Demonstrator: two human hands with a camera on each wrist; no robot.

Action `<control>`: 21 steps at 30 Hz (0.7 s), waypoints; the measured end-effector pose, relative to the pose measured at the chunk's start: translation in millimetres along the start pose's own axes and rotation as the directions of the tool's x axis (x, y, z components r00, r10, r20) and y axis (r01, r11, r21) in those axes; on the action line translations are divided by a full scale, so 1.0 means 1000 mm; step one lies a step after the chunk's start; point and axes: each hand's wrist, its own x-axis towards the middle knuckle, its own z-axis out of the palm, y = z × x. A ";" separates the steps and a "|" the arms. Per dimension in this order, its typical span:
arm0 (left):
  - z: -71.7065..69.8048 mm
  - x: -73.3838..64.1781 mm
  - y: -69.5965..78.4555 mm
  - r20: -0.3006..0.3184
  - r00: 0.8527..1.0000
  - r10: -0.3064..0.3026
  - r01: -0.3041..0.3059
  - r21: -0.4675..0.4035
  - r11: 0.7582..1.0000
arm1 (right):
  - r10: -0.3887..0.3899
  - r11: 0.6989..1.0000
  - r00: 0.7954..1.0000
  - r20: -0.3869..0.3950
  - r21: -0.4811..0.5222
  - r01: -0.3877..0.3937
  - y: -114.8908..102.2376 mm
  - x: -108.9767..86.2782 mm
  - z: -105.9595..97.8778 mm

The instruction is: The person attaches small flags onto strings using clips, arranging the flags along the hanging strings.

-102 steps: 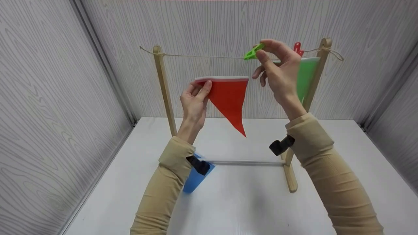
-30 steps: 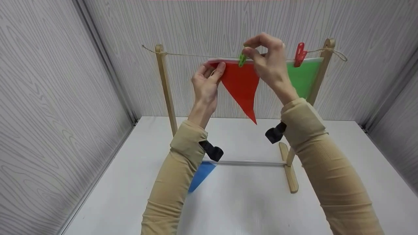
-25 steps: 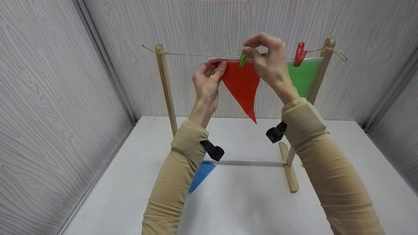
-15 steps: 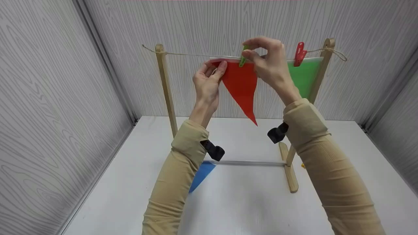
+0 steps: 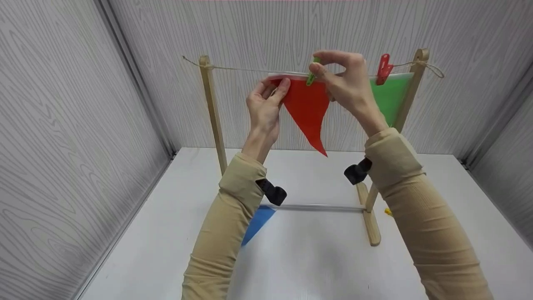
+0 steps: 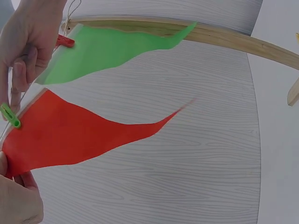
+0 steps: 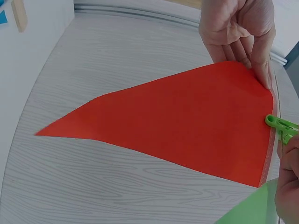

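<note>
A red triangular pennant with a pale top edge hangs against a thin string. My left hand pinches the pennant's upper left corner between thumb and fingers. With thumb and forefinger, my right hand grips a green clothespin by its handle end. The clothespin's jaws lie over the pennant's top edge and the string, as the left wrist view shows too. To the right, a green pennant hangs from the string under a red clothespin.
Two wooden posts, left and right, hold up the string. A bar joins them low down. A blue pennant lies on the white table, partly behind my left sleeve. Something small and yellow shows beside the right sleeve.
Both hands have risen to the string since the first frame, bringing up the red pennant and the green clothespin. Over the last second my right hand has shifted slightly down and right.
</note>
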 end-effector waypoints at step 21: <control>-0.008 0.000 -0.004 0.007 1.000 -0.025 0.024 0.019 1.000 | 0.022 0.997 1.000 0.007 0.077 -0.022 0.003 -0.004 0.001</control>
